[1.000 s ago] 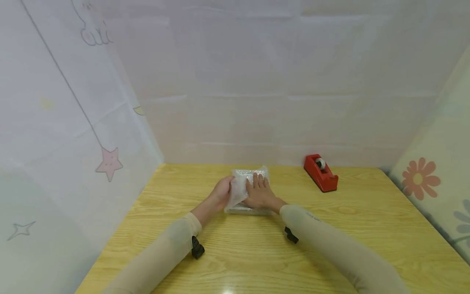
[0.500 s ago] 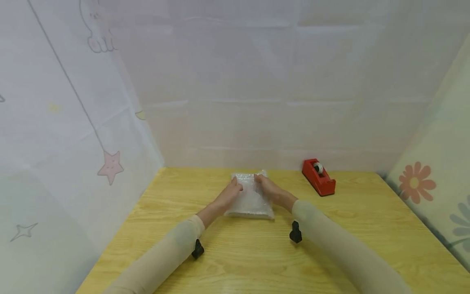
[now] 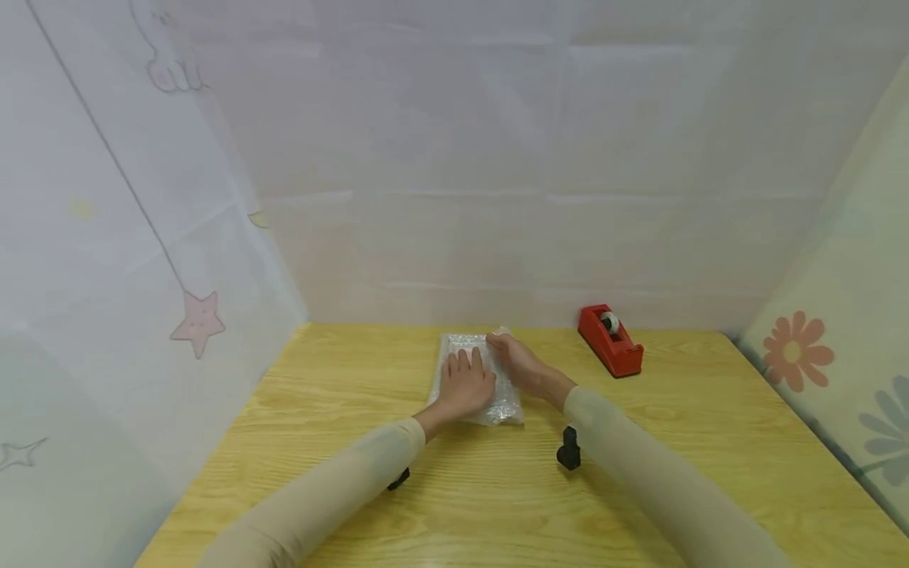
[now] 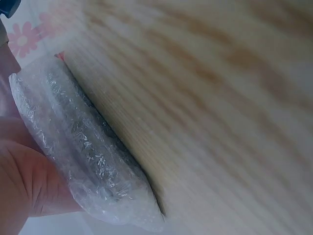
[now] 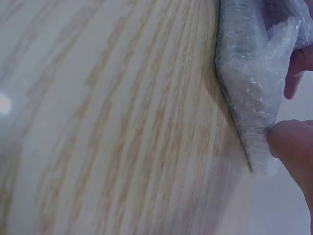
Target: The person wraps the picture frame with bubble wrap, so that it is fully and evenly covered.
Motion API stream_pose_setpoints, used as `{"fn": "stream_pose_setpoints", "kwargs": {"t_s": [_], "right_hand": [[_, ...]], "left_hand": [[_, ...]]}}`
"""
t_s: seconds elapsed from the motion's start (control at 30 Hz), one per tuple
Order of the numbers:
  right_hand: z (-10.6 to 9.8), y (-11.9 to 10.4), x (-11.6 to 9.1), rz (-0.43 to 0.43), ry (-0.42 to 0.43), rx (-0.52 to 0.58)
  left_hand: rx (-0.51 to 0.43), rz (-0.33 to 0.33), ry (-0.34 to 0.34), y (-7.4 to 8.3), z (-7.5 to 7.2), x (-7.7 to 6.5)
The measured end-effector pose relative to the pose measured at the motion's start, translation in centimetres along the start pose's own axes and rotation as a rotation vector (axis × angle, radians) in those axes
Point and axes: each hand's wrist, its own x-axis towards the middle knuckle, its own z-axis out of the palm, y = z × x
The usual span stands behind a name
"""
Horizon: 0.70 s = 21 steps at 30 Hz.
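In the head view a flat packet in clear bubble wrap [image 3: 506, 406] lies on the wooden table, in front of the person. My left hand [image 3: 466, 388] rests on top of it, fingers spread and pointing away. At the packet's right side my right hand [image 3: 524, 369] holds the wrap's edge. The right wrist view has a thumb [image 5: 292, 142] against the crinkled bubble wrap [image 5: 249, 83], with a loose flap standing up. In the left wrist view the bubble wrap [image 4: 98, 152] shows something dark and flat inside; its kind cannot be told.
A red tape dispenser [image 3: 611, 343] with a roll of tape stands on the table [image 3: 483, 497], back right of the packet. A pale cloth wall [image 3: 426, 197] rises behind the table, and printed cloths hang at both sides.
My left hand has gone from gripping the left part of the wrap to lying flat on top. My right hand has gone from pressing flat on it to holding its right edge.
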Motion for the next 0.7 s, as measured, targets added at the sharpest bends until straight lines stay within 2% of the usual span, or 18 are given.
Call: {"fn": "stream_pose_setpoints", "kwargs": {"t_s": [0.23,0.33,0.43,0.57,0.7], "right_hand": [[-0.6,-1.2,-0.6,-0.064,0.044,0.075],[-1.0,-1.5,-0.7,-0.079,0.035,0.071],[-1.4,-1.7,-1.2,-0.116,0.017,0.043],[-2.1,-1.9,-2.8,-0.21,0.009,-0.07],[-3.7,-2.7,-5.0,-0.295,0.024,-0.259]], "left_hand": [[0.158,0.066,-0.1,0.6,-0.1,0.0],[0.239,0.069,-0.12,0.8,0.3,0.0],[0.289,0.064,-0.109,0.8,0.8,0.1],[0.324,0.056,-0.096,0.5,1.9,0.1],[0.331,0.039,-0.102,0.0,2.8,-0.2]]}}
